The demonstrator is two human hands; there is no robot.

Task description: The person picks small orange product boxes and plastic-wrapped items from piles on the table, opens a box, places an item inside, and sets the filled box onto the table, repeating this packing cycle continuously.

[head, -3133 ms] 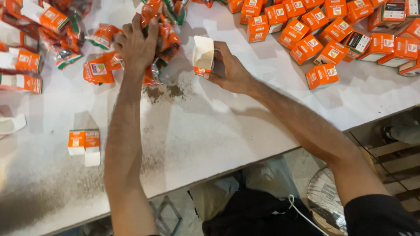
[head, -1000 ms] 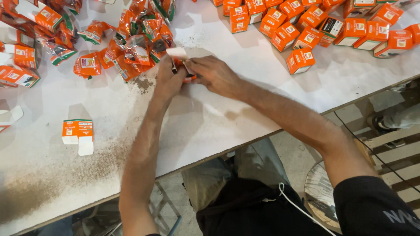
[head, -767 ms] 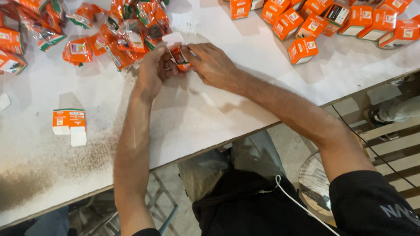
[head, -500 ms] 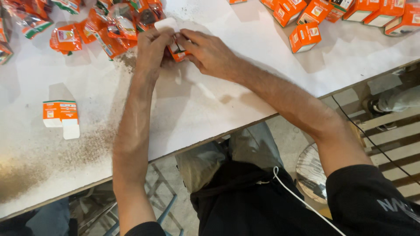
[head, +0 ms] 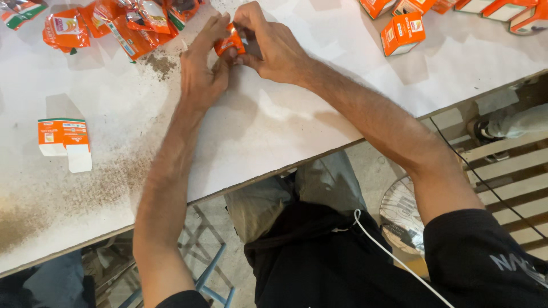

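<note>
My left hand (head: pixel 201 71) and my right hand (head: pixel 273 43) meet over the white table (head: pixel 274 120), both gripping one small orange carton (head: pixel 229 43) between the fingertips. Only a bit of the carton shows; my fingers hide the rest. A pile of orange foil sachets (head: pixel 123 25) lies just left of my hands at the far edge of the view.
A flat, unfolded orange and white carton (head: pixel 64 138) lies at the left on the table. Closed orange cartons (head: pixel 402 34) stand at the upper right. Brown powder (head: pixel 157 61) is spilled near the sachets and along the table's left front. A wooden slatted frame (head: pixel 502 165) is below right.
My left hand left the sachet pile and joined the right hand on the carton. The view has drifted, so the table's things sit higher and further left in the picture.
</note>
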